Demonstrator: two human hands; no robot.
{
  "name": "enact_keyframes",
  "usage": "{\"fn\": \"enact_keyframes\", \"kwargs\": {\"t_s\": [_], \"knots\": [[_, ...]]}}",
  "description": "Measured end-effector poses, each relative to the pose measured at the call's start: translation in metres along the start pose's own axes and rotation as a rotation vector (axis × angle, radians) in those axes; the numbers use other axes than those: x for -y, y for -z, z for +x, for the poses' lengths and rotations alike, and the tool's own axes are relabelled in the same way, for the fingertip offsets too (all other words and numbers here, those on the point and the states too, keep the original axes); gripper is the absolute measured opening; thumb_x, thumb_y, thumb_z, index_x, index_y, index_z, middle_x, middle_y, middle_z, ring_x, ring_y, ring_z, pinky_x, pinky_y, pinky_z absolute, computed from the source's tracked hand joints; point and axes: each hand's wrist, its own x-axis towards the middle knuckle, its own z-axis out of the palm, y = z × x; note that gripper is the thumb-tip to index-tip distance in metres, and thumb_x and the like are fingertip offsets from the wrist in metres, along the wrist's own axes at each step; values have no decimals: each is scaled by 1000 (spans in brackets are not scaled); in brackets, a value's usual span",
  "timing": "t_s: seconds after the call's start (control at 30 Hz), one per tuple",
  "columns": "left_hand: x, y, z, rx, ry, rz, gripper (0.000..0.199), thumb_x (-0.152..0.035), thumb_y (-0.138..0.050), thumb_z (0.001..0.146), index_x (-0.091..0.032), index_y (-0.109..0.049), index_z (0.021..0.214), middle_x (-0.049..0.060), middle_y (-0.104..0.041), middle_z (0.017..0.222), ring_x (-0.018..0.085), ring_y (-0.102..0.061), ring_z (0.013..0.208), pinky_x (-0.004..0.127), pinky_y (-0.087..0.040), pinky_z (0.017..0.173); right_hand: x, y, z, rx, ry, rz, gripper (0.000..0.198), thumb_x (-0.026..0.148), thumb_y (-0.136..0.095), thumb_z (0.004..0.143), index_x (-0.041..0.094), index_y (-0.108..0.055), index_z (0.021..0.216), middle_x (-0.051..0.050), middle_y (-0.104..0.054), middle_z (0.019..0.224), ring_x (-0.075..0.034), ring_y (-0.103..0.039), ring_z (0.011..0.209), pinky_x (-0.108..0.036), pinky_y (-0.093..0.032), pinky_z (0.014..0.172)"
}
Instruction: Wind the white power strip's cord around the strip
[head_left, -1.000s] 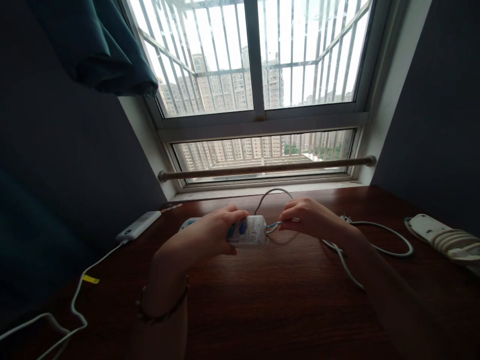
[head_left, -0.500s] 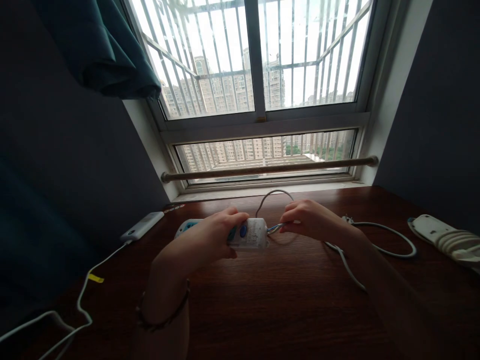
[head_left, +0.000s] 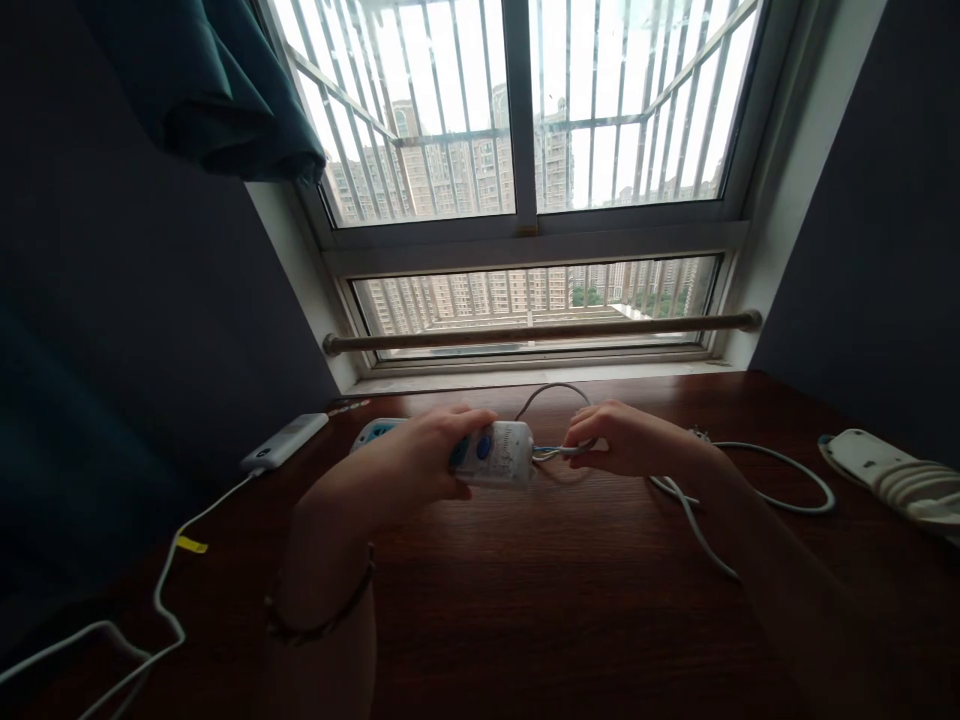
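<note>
My left hand (head_left: pixel 431 450) is wrapped around a white power strip (head_left: pixel 511 455) with blue parts, thumb on top and fingertips under its near edge. Much of the strip's middle is hidden beneath that hand. Thin wires (head_left: pixel 546 453) in blue and pale colours come out of its right end. There my right hand (head_left: pixel 611 438) pinches the grey cable (head_left: pixel 576 450) that the wires run into. A loop of this cable arches up behind the strip, and more of it trails off to the right under my right forearm.
On the left lies a white power bank (head_left: pixel 289 440) with a white charging cable (head_left: pixel 166 580). A second power strip (head_left: pixel 874 460) wrapped in its cord lies at the far right. Behind the brown wooden table (head_left: pixel 480 600) is a barred window (head_left: pixel 525 300).
The strip's right end has risen slightly, and its front face is turned more towards me. My right hand keeps its pinch on the cable, a little further right. The view has shifted slightly.
</note>
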Motion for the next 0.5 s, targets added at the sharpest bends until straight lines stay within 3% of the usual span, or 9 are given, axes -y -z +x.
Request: {"fn": "enact_keyframes", "kwargs": {"t_s": [0.13,0.27,0.4,0.5], "knots": [[3,8,-5,17,-38,-52,48,-24,-67,68,-26,-54,114,0,-62,103,18,-57,92,27,-43,78,-10,3,-3,-42,-11,15,8,17,-60,79,12,-67,78,-4,-63,73,-12,-55,66,-24,-40,63],[7,11,-3,29,-87,-112,61,-29,-71,66,-31,-49,124,-2,-62,108,16,-57,95,26,-44,80,-26,4,-3,-165,29,-57,8,14,-58,79,13,-65,76,-6,-65,81,-15,-58,78,-27,-43,74],[8,10,3,88,-83,-156,63,-34,-71,67,-29,-48,125,-2,-61,110,18,-56,98,25,-43,84,-47,3,-5,-331,52,-161,13,10,-53,82,15,-63,77,-7,-66,90,-19,-58,94,-36,-39,93],[12,8,10,80,-35,-127,57,-41,-68,68,-25,-50,119,0,-62,105,19,-57,94,26,-43,80,-59,10,-11,-544,65,-172,10,16,-53,85,17,-63,84,-6,-66,91,-18,-60,90,-40,-37,95]]}}
